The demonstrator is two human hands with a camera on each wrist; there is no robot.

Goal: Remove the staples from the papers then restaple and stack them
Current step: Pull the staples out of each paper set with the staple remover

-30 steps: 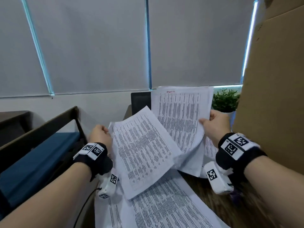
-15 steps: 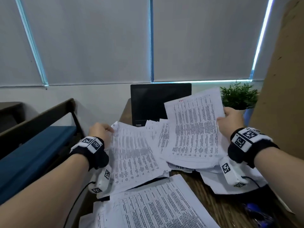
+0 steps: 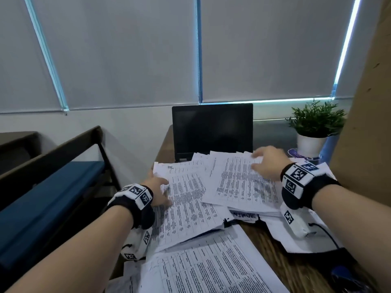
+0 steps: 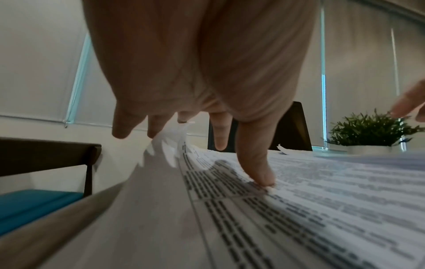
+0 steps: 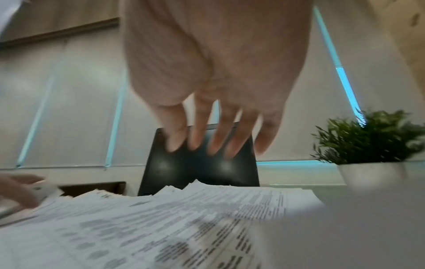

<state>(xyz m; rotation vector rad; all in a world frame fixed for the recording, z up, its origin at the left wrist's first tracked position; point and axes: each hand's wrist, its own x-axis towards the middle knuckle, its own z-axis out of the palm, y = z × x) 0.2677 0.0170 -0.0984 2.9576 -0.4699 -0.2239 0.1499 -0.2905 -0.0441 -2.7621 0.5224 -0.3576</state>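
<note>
Papers (image 3: pixel 190 208) loose across desk (image 3: pixel 296 269), unstacked. Left hand (image 3: pixel 157 190) spread, thumb pressing sheet; right hand (image 3: pixel 266 163) spread above pile. No stapler seen; restapling, stacking likely remain.

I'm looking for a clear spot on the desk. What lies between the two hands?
Only printed papers: overlapping sheets fill the stretch from the left hand to the right hand. The head view shows it.
</note>
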